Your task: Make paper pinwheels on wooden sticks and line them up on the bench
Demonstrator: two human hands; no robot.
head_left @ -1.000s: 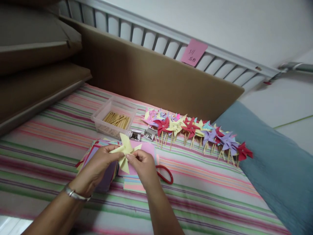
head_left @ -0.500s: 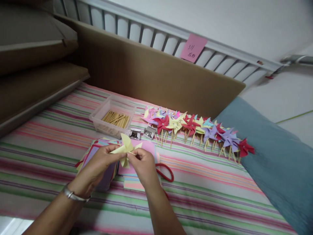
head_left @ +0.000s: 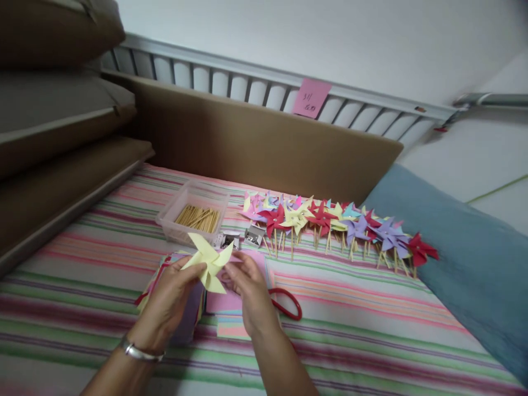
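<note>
Left hand pinches the yellow pinwheel at its left blade; right hand has its fingers closed at the hub from the right. Pinwheel sits between both hands, lower centre of frame, face up. Under it a paper stack and red scissors on the striped bed. Stick tray above, pinwheel row to the right, cardboard behind.

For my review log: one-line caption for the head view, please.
Both hands, left hand and right hand, hold a yellow paper pinwheel above stacked coloured paper, beside finished pinwheels.
</note>
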